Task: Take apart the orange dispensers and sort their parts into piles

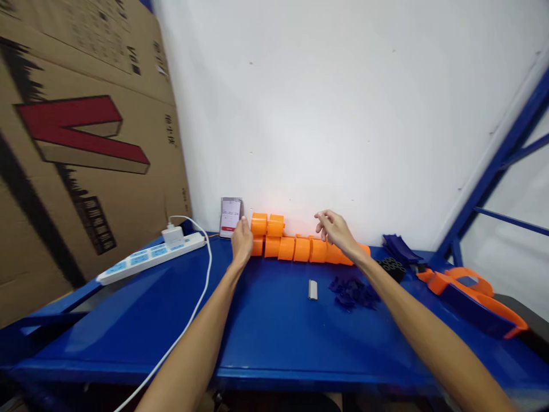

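Observation:
Along the wall lies a row of orange cylindrical pieces (302, 249), with two more orange pieces (275, 225) stacked on its left end. My left hand (242, 240) is upright against the left end of the row, its fingers extended. Above the right part of the row hovers my right hand (337, 228), fingers curled and apart, with nothing visible in them. A small grey-white piece (313, 289) lies on the blue table (266, 326), left of a pile of dark blue scraps (354, 293).
A phone (230, 217) leans on the wall behind my left hand. At left are a power strip (150, 258), its white cable and a large cardboard box (94, 149). Black tubes (391, 265), blue pieces (401, 249) and an orange-and-blue item (476, 300) sit at right.

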{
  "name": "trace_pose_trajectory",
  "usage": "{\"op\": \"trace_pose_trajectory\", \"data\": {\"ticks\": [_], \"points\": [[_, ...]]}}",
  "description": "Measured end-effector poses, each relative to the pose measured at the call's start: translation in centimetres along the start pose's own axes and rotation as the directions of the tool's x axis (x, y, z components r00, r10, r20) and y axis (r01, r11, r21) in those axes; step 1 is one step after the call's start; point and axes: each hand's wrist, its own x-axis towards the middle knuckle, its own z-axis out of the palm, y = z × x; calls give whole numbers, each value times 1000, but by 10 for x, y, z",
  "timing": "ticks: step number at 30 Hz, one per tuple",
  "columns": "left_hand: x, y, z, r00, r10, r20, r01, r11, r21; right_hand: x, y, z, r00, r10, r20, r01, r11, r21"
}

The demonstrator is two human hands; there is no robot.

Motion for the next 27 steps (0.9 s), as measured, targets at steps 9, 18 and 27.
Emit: {"op": "trace_pose_trajectory", "data": {"ticks": [9, 18, 27], "points": [[-38, 57, 0, 841, 539, -35, -522, 827, 209, -114, -26, -202, 955, -132, -267, -81, 747, -660], [-80, 73, 24, 708, 674, 213, -701, 707, 92, -193, 52, -272, 859, 393, -328, -402, 122, -907], [-88, 74, 26, 735, 636, 236, -667, 741, 79, -226, 82, -252, 846, 359, -394, -407, -43, -912]]}}
